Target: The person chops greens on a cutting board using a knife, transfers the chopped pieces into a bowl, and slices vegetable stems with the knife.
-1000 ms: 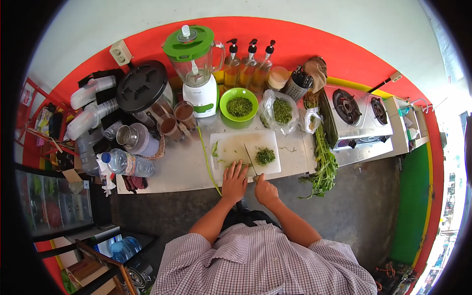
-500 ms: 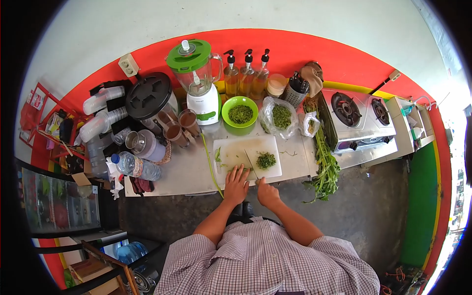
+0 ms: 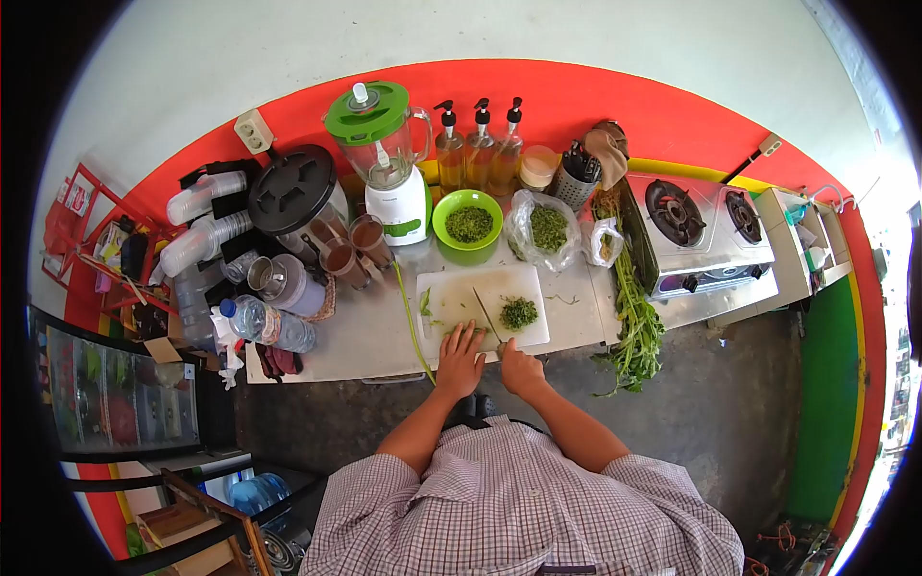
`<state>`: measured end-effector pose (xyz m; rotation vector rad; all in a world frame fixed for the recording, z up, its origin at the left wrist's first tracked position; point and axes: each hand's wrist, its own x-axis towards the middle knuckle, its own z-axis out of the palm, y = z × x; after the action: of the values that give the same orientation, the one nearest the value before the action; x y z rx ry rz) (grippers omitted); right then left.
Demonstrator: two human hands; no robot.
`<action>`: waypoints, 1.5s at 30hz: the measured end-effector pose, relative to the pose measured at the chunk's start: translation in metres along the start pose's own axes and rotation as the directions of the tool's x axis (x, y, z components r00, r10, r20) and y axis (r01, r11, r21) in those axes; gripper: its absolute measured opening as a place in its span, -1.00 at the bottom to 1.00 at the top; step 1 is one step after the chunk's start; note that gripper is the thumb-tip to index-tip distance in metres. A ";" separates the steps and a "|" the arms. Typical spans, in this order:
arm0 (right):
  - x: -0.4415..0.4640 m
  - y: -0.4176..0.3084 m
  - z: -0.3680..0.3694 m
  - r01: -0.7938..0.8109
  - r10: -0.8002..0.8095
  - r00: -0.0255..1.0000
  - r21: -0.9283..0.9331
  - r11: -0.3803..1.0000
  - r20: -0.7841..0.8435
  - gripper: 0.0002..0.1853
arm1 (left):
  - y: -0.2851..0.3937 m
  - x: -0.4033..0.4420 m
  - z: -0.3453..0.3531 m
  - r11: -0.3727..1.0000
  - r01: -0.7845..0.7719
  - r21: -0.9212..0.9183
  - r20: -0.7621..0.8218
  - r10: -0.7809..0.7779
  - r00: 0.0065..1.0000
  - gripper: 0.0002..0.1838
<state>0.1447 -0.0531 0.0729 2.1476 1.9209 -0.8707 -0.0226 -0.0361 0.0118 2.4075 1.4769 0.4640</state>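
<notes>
A white cutting board [image 3: 447,288] lies on the counter in front of me. My left hand [image 3: 461,359] presses a small bunch of leafy greens [image 3: 480,329] onto its near edge, fingers extended and mostly covering the bunch. My right hand [image 3: 522,371] is closed around the handle of a knife [image 3: 487,312]. The blade points away from me, just right of my left fingertips. Beside the blade sits a pile of chopped greens [image 3: 519,313]. Loose leaf pieces [image 3: 425,305] lie at the board's left side.
Behind the board stand a green bowl [image 3: 468,252] of chopped greens, a plastic bag [image 3: 545,230] of greens and a blender [image 3: 396,206]. Brown cups [image 3: 343,261] and a water bottle [image 3: 269,324] crowd the left. Long leafy stalks [image 3: 634,331] overhang the counter beside a gas stove [image 3: 696,235].
The knife has shifted slightly away from me and to the left, its tip further up the board. My left hand stays in nearly the same place.
</notes>
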 end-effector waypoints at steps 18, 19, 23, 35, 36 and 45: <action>-0.016 -0.001 0.012 0.025 -0.025 0.998 -0.001 1.000 0.054 -0.53 | -0.006 -0.001 -0.004 1.000 -0.010 -0.022 0.026 0.010 1.000 -0.32; -0.014 0.000 0.017 0.018 -0.018 0.999 -0.007 1.000 0.029 -0.54 | -0.007 0.000 -0.003 1.000 -0.014 -0.017 0.029 0.014 0.999 -0.31; -0.003 -0.001 0.003 0.032 -0.032 0.999 0.004 0.999 0.030 -0.48 | -0.006 -0.001 -0.004 0.999 -0.015 -0.049 0.032 0.017 0.999 -0.30; -0.002 0.003 0.010 0.029 -0.030 0.998 0.021 0.999 0.048 -0.39 | -0.009 -0.001 -0.002 0.997 -0.014 -0.071 0.043 0.017 0.999 -0.31; -0.004 0.001 0.006 0.028 -0.029 0.998 0.025 0.999 0.047 -0.39 | -0.008 -0.002 -0.004 0.998 -0.017 -0.068 0.045 0.021 0.999 -0.31; -0.007 0.001 0.011 0.024 -0.025 0.997 0.009 1.000 0.078 -0.44 | -0.010 -0.001 -0.004 0.997 -0.020 -0.078 0.050 0.024 0.998 -0.30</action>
<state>0.1416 -0.0646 0.0667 2.0664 1.9132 -0.9531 -0.0324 -0.0320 0.0117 2.3594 1.3869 0.4528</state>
